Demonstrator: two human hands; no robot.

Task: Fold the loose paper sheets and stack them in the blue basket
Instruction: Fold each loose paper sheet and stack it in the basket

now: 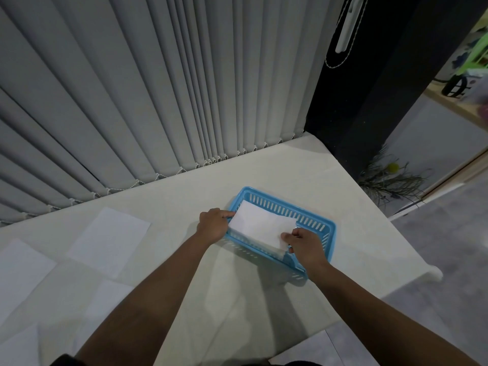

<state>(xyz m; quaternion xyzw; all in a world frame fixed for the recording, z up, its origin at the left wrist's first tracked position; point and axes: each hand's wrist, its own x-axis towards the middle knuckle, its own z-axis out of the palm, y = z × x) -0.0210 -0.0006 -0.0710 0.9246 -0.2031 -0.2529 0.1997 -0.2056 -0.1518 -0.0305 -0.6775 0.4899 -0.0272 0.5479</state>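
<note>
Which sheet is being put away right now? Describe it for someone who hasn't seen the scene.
On the pale table sits a blue basket. The folded sheet is over it, held by the left hand and right hand. Unlike the flat sheets on the left, it is folded smaller.

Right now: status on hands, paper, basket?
Left hand and right hand both pinching folded sheet, lowering it into blue basket. Loose sheets unfolded on table. Nothing blocking.

We see a bright blue basket [311, 217] with slotted walls, a plain white folded sheet [260, 224] in it, white loose sheets [111, 239] on a cream table [343, 196], and grey pleated blinds [132, 88].
</note>
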